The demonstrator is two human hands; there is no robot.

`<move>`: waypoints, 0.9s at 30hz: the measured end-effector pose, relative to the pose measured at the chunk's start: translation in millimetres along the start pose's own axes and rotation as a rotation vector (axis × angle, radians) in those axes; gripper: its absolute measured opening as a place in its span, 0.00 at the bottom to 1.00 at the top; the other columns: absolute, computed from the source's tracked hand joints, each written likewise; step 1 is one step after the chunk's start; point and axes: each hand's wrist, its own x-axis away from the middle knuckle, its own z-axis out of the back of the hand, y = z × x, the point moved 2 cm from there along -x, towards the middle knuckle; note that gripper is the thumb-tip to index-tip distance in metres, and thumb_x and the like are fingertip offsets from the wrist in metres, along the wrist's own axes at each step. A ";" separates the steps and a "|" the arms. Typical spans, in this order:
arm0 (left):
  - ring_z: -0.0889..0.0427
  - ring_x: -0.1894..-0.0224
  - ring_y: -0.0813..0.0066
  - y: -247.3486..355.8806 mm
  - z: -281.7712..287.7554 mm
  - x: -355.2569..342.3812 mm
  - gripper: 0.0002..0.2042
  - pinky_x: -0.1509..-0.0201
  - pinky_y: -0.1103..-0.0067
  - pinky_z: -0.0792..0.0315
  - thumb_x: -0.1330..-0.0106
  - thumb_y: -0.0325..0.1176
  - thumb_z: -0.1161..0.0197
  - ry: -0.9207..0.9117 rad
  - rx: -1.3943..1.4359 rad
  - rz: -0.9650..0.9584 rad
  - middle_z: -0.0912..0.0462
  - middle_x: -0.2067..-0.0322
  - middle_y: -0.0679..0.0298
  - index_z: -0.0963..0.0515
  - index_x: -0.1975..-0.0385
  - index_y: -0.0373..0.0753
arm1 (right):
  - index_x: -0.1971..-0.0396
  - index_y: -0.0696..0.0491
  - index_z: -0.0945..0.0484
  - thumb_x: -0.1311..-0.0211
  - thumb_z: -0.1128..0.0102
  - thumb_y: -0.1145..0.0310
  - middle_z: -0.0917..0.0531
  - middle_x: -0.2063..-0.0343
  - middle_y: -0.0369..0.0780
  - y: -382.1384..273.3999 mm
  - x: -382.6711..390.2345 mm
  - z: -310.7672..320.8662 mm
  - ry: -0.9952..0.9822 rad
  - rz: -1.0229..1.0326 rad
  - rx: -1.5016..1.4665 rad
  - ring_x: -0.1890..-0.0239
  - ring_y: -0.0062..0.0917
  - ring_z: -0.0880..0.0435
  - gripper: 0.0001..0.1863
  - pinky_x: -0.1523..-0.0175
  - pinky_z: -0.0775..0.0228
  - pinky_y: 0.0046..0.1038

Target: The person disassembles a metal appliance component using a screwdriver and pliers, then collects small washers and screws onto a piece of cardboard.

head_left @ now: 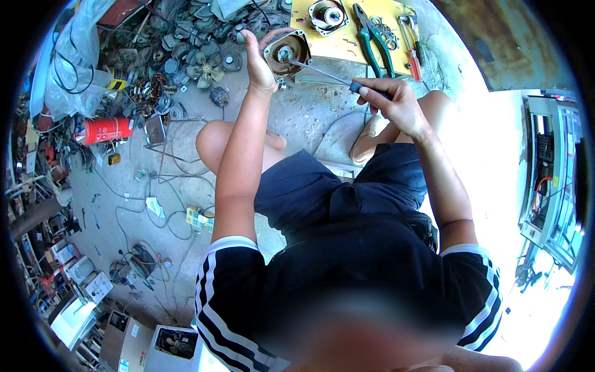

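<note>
My left hand (pixel 260 67) is closed around the edge of a squarish metal motor end cover (pixel 303 46), its hollow side turned up. The thumb stands up along the near side, and the other fingers are mostly hidden behind the cover. In my right hand (pixel 396 104) is a screwdriver (pixel 325 75), gripped by its dark handle. Its long thin shaft slants left into the cover, with the tip at or close to the central hub. Just beyond, a second end cover (pixel 328 16) rests on a yellow board (pixel 396 11).
Green-handled pliers (pixel 374 46), small metal rings (pixel 388 37) and a red-handled screwdriver (pixel 413 64) lie on the board. A heap of motor parts (pixel 204 65) spreads at the far left. A red cylinder (pixel 106 131) and loose cables (pixel 162 180) lie on the floor. A metal frame (pixel 555 180) stands right.
</note>
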 end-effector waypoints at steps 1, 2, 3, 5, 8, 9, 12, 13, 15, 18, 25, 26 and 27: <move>0.17 0.54 0.53 -1.5 1.1 -0.2 0.47 0.49 0.64 0.20 0.36 0.74 0.73 0.000 0.050 0.015 0.18 0.56 0.49 0.28 0.49 0.30 | 0.49 0.56 0.19 0.33 0.41 0.65 0.14 0.70 0.37 -0.8 0.3 -1.5 -0.005 -0.015 -0.026 0.70 0.13 0.21 0.16 0.64 0.26 0.19; 0.17 0.54 0.53 -2.4 1.8 -0.5 0.47 0.49 0.64 0.20 0.36 0.74 0.73 0.000 0.099 0.029 0.18 0.56 0.48 0.28 0.48 0.30 | 0.49 0.56 0.19 0.33 0.41 0.65 0.14 0.70 0.37 -1.3 0.7 -3.2 -0.011 -0.030 -0.053 0.71 0.13 0.21 0.16 0.64 0.26 0.19; 0.17 0.53 0.52 -2.9 1.8 -1.2 0.47 0.49 0.64 0.20 0.36 0.74 0.73 0.008 0.112 0.031 0.18 0.56 0.48 0.28 0.48 0.30 | 0.49 0.56 0.19 0.33 0.41 0.65 0.14 0.70 0.36 -1.4 0.7 -4.3 -0.017 -0.045 -0.079 0.71 0.13 0.21 0.16 0.64 0.27 0.19; 0.17 0.53 0.51 -2.4 -0.2 -2.6 0.47 0.49 0.63 0.21 0.36 0.75 0.72 0.020 0.135 0.037 0.18 0.55 0.48 0.29 0.47 0.30 | 0.48 0.56 0.19 0.33 0.41 0.66 0.14 0.69 0.36 4.9 0.4 -5.6 -0.033 -0.070 -0.128 0.71 0.12 0.22 0.16 0.64 0.27 0.18; 0.17 0.53 0.54 -3.5 1.4 -4.1 0.47 0.49 0.64 0.20 0.36 0.74 0.73 0.031 0.190 0.050 0.18 0.56 0.48 0.28 0.48 0.30 | 0.48 0.56 0.19 0.33 0.41 0.66 0.14 0.69 0.36 6.9 0.0 -8.1 -0.043 -0.066 -0.168 0.71 0.12 0.22 0.16 0.64 0.27 0.18; 0.17 0.53 0.55 -2.9 1.2 -3.4 0.47 0.49 0.65 0.20 0.35 0.74 0.73 0.013 0.138 0.044 0.18 0.56 0.48 0.27 0.49 0.30 | 0.48 0.56 0.20 0.33 0.41 0.66 0.14 0.69 0.36 6.1 0.1 -8.6 -0.043 -0.059 -0.176 0.70 0.12 0.22 0.17 0.64 0.28 0.18; 0.16 0.55 0.61 1.4 -0.2 0.1 0.47 0.51 0.68 0.19 0.34 0.73 0.76 -0.039 0.010 0.017 0.17 0.58 0.49 0.25 0.52 0.30 | 0.49 0.55 0.19 0.33 0.40 0.66 0.14 0.69 0.36 -1.9 1.3 -2.3 -0.011 -0.027 -0.107 0.70 0.13 0.21 0.16 0.64 0.27 0.18; 0.15 0.56 0.62 1.5 0.0 -0.2 0.47 0.51 0.68 0.19 0.35 0.73 0.76 -0.064 -0.009 0.012 0.17 0.58 0.49 0.25 0.52 0.30 | 0.49 0.55 0.19 0.34 0.40 0.65 0.14 0.68 0.37 -3.4 1.3 -0.7 0.001 -0.008 -0.059 0.70 0.13 0.21 0.16 0.63 0.27 0.19; 0.15 0.58 0.63 2.2 0.3 -0.6 0.48 0.53 0.70 0.18 0.35 0.73 0.76 -0.115 -0.048 0.001 0.16 0.59 0.50 0.25 0.52 0.30 | 0.50 0.54 0.18 0.34 0.39 0.65 0.13 0.67 0.38 -6.3 1.2 1.8 0.026 0.031 0.038 0.68 0.14 0.19 0.16 0.62 0.25 0.21; 0.14 0.60 0.65 8.1 -4.1 2.0 0.48 0.55 0.72 0.18 0.36 0.74 0.77 -0.127 -0.111 0.002 0.16 0.60 0.52 0.24 0.53 0.30 | 0.51 0.53 0.18 0.36 0.38 0.66 0.13 0.64 0.41 -14.8 2.7 6.1 0.090 0.133 0.311 0.66 0.20 0.15 0.15 0.59 0.23 0.25; 0.14 0.67 0.69 5.0 -2.1 1.6 0.49 0.63 0.77 0.16 0.38 0.76 0.78 -0.251 -0.166 0.115 0.15 0.65 0.56 0.22 0.57 0.32 | 0.53 0.51 0.16 0.38 0.36 0.66 0.13 0.65 0.44 -35.9 -0.6 16.4 0.047 0.275 0.590 0.67 0.29 0.13 0.14 0.58 0.21 0.28; 0.14 0.65 0.66 5.0 -2.0 2.0 0.49 0.62 0.74 0.16 0.38 0.76 0.77 -0.265 -0.118 0.139 0.15 0.64 0.53 0.23 0.56 0.31 | 0.53 0.51 0.16 0.38 0.36 0.66 0.13 0.65 0.44 -35.1 -2.9 18.5 0.029 0.282 0.580 0.67 0.28 0.13 0.14 0.58 0.21 0.28; 0.14 0.63 0.62 6.1 -2.4 2.6 0.48 0.60 0.72 0.16 0.37 0.75 0.77 -0.278 -0.070 0.163 0.16 0.63 0.51 0.24 0.55 0.31 | 0.53 0.51 0.16 0.38 0.37 0.66 0.13 0.66 0.43 -33.8 -5.2 20.8 0.011 0.289 0.570 0.68 0.28 0.13 0.14 0.59 0.21 0.28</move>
